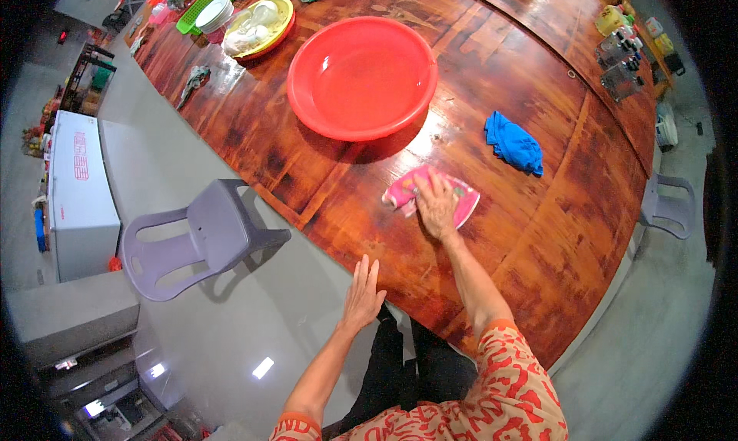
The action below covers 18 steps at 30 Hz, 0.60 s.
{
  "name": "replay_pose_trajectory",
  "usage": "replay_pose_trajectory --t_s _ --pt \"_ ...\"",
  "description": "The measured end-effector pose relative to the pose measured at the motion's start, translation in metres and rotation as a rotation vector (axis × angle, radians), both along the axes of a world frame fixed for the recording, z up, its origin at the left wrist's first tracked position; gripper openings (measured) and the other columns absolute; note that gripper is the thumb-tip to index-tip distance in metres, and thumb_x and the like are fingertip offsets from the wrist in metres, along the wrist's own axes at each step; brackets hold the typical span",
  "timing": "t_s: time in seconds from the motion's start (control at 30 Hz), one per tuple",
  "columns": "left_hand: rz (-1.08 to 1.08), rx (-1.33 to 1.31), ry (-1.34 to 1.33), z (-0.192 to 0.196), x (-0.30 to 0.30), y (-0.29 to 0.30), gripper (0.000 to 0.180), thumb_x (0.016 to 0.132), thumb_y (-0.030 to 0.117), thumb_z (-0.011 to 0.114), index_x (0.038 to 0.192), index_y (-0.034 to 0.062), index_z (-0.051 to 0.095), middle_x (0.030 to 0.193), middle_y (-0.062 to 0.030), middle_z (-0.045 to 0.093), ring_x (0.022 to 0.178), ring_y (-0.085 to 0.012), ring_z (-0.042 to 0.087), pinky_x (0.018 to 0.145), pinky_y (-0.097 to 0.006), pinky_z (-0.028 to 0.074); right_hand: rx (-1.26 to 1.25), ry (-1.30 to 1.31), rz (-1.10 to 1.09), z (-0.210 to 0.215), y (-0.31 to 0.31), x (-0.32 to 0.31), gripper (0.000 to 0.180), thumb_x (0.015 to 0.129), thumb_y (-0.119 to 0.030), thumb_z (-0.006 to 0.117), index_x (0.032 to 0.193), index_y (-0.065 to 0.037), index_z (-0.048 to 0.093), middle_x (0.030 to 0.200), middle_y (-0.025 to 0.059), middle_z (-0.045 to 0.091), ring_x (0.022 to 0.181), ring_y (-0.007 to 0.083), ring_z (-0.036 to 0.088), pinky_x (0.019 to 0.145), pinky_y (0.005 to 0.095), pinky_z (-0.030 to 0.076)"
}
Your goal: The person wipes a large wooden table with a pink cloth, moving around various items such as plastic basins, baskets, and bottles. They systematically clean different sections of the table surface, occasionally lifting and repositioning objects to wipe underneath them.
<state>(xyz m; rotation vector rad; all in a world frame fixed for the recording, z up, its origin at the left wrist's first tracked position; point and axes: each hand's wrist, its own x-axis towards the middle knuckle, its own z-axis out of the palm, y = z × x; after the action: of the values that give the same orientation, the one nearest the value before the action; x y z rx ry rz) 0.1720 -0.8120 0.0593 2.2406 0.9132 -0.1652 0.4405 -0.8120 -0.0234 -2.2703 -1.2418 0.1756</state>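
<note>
My right hand (436, 204) presses down on a pink patterned cloth (466, 204) on the wooden table (530, 249), its fingers over the bunched fabric. Beside the near edge of the table, my left hand (363, 296) holds nothing, its fingers stretched out. Whether its fingertips touch the edge is hard to make out. A large red basin (298, 107) stands beyond the pink cloth and holds what looks like water. To the right of the basin lies a crumpled blue cloth (513, 143).
At the far left are a yellow basin (286, 18) with dishes, stacked white bowls (214, 12), a green basket (189, 22) and a grey rag (194, 81). Several bottles (621, 64) stand far right. Purple-grey chairs (219, 218) flank the table; a white chest freezer (83, 203) is left.
</note>
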Motion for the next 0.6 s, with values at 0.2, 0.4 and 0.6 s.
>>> replay_pose_trajectory --t_s 0.2,0.4,0.6 --pt "-0.145 0.011 0.198 -0.007 -0.002 0.012 0.084 0.081 0.020 0.073 0.148 -0.0013 0.028 0.157 -0.0233 0.020 0.145 -0.0391 0.021 0.110 -0.056 0.032 -0.019 0.023 0.147 0.021 -0.068 -0.094 0.048 0.086 -0.022 0.066 0.134 -0.026 0.057 0.149 0.0112 0.040 0.133 0.0309 0.037 0.102 0.0484 0.031" --pt "-0.302 0.207 0.233 -0.009 -0.010 0.016 0.093 0.074 0.027 0.079 0.149 0.0020 0.029 0.158 -0.0184 0.022 0.146 -0.0348 0.023 0.107 -0.059 0.035 -0.014 -0.052 0.105 0.020 -0.082 -0.124 0.051 0.082 -0.017 0.066 0.132 -0.026 0.059 0.148 0.0084 0.043 0.133 0.0273 0.039 0.100 0.0451 0.031" --pt "-0.296 0.152 0.252 0.003 -0.007 0.021 0.097 0.073 0.028 0.080 0.150 0.0045 0.026 0.160 -0.0143 0.018 0.146 -0.0313 0.022 0.110 -0.052 0.036 0.029 -0.060 0.107 0.011 0.003 -0.069 0.054 0.080 -0.015 0.065 0.132 -0.027 0.059 0.145 0.0070 0.046 0.132 0.0289 0.041 0.102 0.0451 0.032"
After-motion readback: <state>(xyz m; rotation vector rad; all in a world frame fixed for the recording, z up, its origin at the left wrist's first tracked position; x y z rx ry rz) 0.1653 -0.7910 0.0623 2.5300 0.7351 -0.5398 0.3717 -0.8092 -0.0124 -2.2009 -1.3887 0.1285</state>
